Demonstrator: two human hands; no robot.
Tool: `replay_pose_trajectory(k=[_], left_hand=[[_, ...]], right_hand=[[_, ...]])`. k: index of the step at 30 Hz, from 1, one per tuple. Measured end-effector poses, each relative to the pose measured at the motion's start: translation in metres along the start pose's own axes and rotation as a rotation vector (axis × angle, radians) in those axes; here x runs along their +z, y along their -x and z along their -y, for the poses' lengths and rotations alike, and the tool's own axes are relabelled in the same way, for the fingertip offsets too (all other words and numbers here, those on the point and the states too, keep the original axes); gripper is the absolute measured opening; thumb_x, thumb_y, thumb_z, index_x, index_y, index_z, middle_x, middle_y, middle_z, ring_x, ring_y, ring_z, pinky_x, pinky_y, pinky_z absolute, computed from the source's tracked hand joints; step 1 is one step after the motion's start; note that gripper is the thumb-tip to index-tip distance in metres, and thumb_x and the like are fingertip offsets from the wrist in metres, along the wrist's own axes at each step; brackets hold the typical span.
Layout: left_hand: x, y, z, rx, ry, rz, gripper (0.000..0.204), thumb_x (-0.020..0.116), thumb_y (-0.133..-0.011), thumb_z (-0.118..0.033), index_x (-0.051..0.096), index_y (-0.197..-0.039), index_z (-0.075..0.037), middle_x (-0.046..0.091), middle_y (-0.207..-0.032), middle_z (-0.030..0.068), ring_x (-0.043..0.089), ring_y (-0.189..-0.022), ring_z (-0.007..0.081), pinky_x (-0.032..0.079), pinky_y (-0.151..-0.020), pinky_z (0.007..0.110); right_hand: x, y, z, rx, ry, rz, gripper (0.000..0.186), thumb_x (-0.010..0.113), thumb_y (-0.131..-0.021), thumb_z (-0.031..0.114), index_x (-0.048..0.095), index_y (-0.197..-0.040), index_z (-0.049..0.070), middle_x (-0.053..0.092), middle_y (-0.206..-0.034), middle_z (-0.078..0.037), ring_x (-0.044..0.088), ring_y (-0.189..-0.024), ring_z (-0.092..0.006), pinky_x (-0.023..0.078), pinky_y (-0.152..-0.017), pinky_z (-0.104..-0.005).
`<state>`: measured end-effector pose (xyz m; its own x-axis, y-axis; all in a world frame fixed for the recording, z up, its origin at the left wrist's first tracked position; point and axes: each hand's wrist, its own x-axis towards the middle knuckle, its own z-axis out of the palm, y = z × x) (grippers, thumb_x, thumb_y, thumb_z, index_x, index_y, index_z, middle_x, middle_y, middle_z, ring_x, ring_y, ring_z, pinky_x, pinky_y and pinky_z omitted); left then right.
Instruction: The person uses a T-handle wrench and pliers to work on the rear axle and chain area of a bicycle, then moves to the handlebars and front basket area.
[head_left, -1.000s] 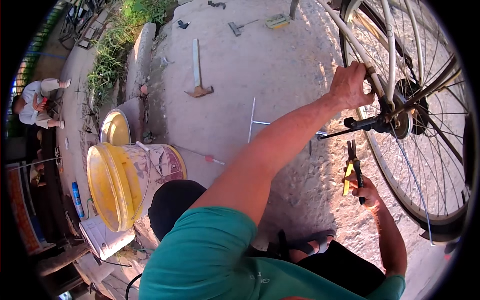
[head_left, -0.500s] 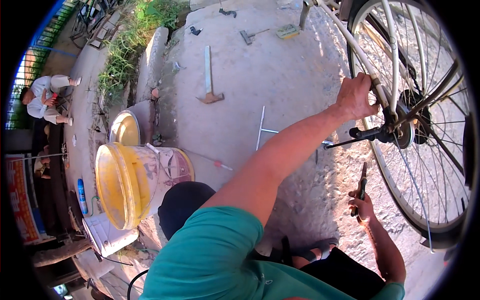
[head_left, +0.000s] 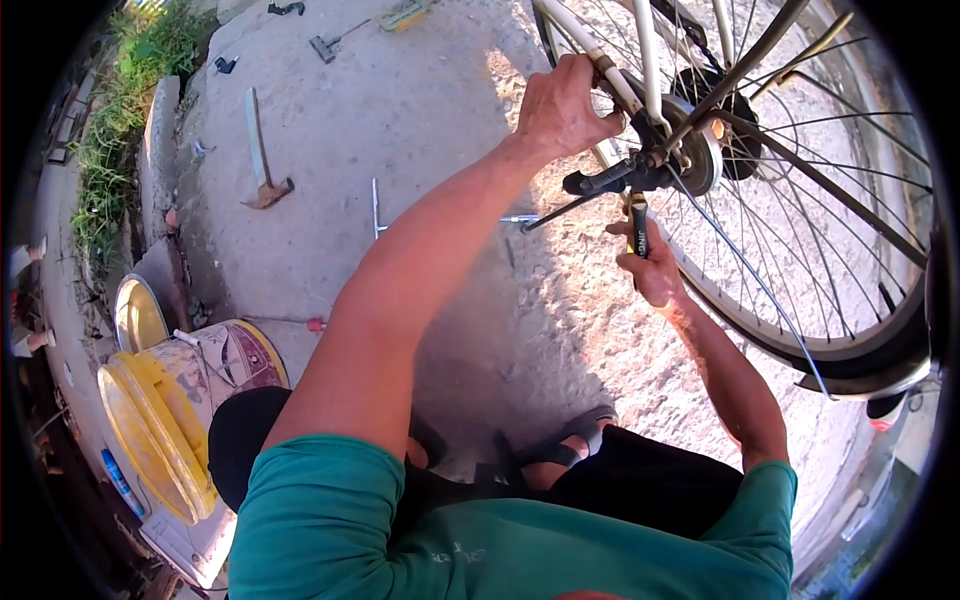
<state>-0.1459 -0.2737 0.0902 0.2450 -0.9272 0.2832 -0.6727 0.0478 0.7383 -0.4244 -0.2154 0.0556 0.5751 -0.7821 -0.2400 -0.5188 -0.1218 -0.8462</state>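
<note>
A bicycle wheel [head_left: 845, 347] with thin spokes stands at the right, its hub and a black brake mechanism [head_left: 640, 175] facing me. My left hand [head_left: 562, 112] is closed on the pale frame tube [head_left: 597, 55] just beyond the brake; some of its fingers are hidden behind the tube. In my right hand [head_left: 655, 270] is a pair of pliers [head_left: 640, 232] with dark, yellow-marked handles. Their jaws point up, close under the brake mechanism; whether they touch it I cannot tell. A thin cable [head_left: 750, 265] runs from the hub area down across the wheel.
On the concrete lie a claw-like hammer [head_left: 262, 160], a T-handled wrench [head_left: 377, 210] partly behind my left arm, and small tools at the far side. A yellow-rimmed bucket [head_left: 160, 430] stands at the left, with a blue can [head_left: 122, 482] beside it. Grass [head_left: 150, 60] grows beyond a kerb.
The pliers in my right hand have come up from low beside the wheel to the brake mechanism. My left hand stays at the frame tube. The whole view has shifted toward the right.
</note>
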Motion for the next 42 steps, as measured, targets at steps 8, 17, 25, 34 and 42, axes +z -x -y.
replay_pose_trajectory(k=[8,17,25,34,42], left_hand=[[0.000,0.001,0.000,0.013,0.039,-0.019,0.065,0.085,-0.071,-0.039,0.061,-0.118,-0.002,0.065,-0.110,0.0174,0.068,-0.099,0.0366,0.052,-0.093,0.047],[-0.004,0.002,-0.005,-0.007,0.045,0.007,0.064,0.086,-0.070,-0.038,0.061,-0.115,-0.001,0.065,-0.107,0.0192,0.067,-0.093,0.0389,0.054,-0.089,0.047],[-0.008,0.001,-0.008,-0.054,0.039,0.042,0.064,0.086,-0.070,-0.038,0.061,-0.114,0.001,0.065,-0.107,0.0213,0.069,-0.092,0.0400,0.057,-0.088,0.047],[-0.009,0.001,-0.006,-0.008,-0.028,0.026,0.066,0.085,-0.071,-0.040,0.060,-0.109,0.007,0.066,-0.100,0.0222,0.069,-0.086,0.0386,0.057,-0.082,0.046],[0.000,0.000,0.005,0.093,-0.106,-0.056,0.066,0.084,-0.071,-0.045,0.061,-0.108,0.004,0.066,-0.102,0.0221,0.069,-0.090,0.0388,0.056,-0.085,0.047]], right_hand=[[0.001,-0.027,-0.004,-0.071,-0.117,0.071,0.076,0.060,-0.083,-0.004,0.039,-0.155,0.009,0.062,-0.131,-0.004,0.053,-0.116,-0.0154,0.042,-0.102,-0.0335],[0.002,-0.031,0.005,-0.131,-0.178,0.028,0.057,0.057,-0.083,-0.005,0.052,-0.139,0.006,0.057,-0.118,-0.002,0.051,-0.110,-0.0144,0.040,-0.098,-0.0296],[-0.004,-0.026,0.010,0.102,-0.355,-0.020,0.032,0.062,-0.091,0.003,0.056,-0.123,-0.001,0.058,-0.090,-0.001,0.053,-0.080,-0.0086,0.045,-0.073,-0.0251],[-0.016,-0.012,0.034,0.170,-0.169,-0.135,0.046,0.073,-0.093,0.016,0.053,-0.131,-0.002,0.066,-0.099,-0.004,0.058,-0.085,-0.0106,0.048,-0.078,-0.0277],[-0.027,-0.007,0.052,0.160,0.044,-0.041,0.042,0.070,-0.093,0.017,0.059,-0.130,0.001,0.058,-0.085,-0.001,0.051,-0.075,-0.0105,0.045,-0.070,-0.0292]])
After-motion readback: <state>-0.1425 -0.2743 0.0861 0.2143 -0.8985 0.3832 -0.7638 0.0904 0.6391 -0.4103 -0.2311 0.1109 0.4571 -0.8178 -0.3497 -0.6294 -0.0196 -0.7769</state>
